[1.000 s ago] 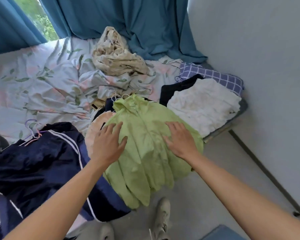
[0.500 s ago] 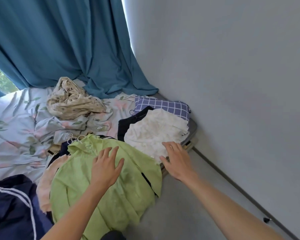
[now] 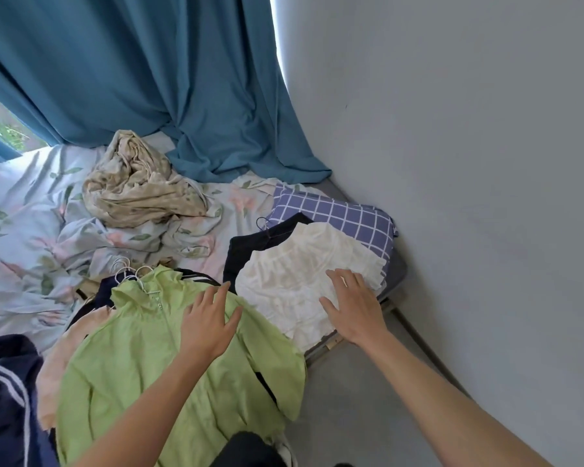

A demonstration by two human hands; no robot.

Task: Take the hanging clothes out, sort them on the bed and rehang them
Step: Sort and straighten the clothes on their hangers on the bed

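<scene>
At nine o'clock the left hand (image 3: 209, 318) stays flat, fingers straight, on the green jacket (image 3: 169, 365) on the bed (image 3: 21, 210); at three o'clock the right hand (image 3: 353, 306), fingers spread, has shifted onto the white garment (image 3: 294, 281); sorting likely turns there.

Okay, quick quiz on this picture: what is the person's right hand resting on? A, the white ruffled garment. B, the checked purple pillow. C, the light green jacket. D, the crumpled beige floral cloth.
A: the right hand lies flat with straight fingers on the white ruffled garment, while the left hand rests on the light green jacket.
</scene>
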